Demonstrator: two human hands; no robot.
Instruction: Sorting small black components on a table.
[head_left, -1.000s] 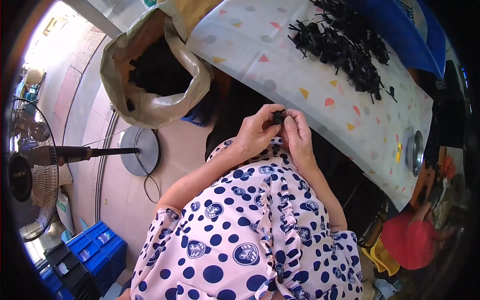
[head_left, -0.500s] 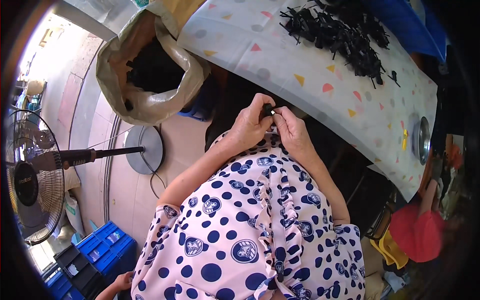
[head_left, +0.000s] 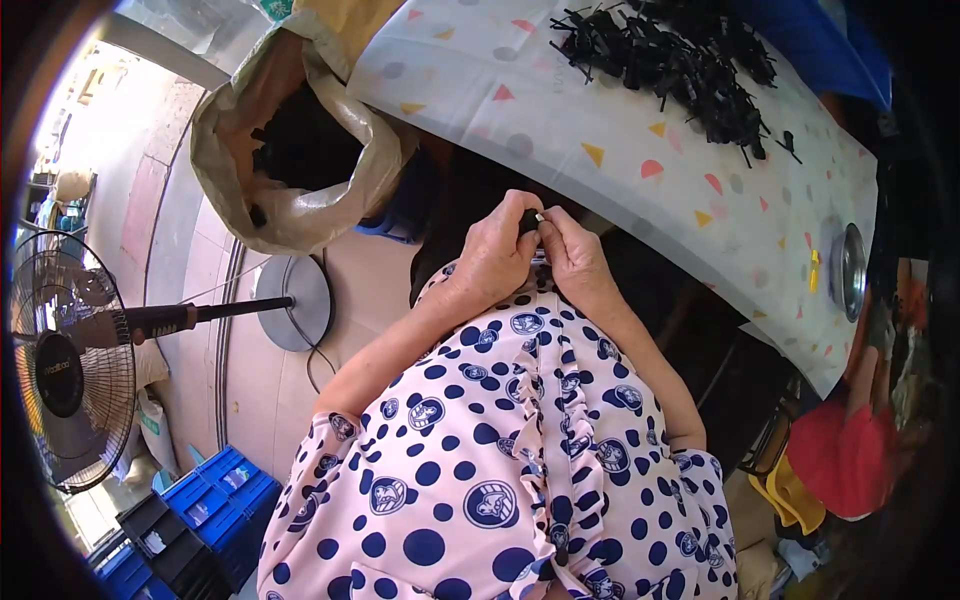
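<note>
My left hand (head_left: 494,248) pinches a small black piece (head_left: 529,220) between thumb and bent fingers, just off the table's near edge. Pressed up against it, my right hand (head_left: 577,250) has its thumb and fingertips closed at the pale, shiny end of the same piece. Most of the piece is covered by my fingers, so I cannot make out its exact kind. Farther off on the table, a pile of thin black pieces with stick-like ends (head_left: 665,70) lies spread, with one or two loose ones (head_left: 790,146) beside it.
A patterned cloth covers the table (head_left: 560,110). A round metal dish (head_left: 851,272) and a small yellow tool (head_left: 814,270) lie at its right end. An open sack (head_left: 215,150) holding black items stands left, near a standing fan (head_left: 75,365) and blue crates (head_left: 222,485). Someone in red (head_left: 840,460) is at right.
My hands keep their pinch, with the fingers slightly shifted around the black piece. Another person's hand at the lower left has gone from view. The whole view has tilted slightly.
</note>
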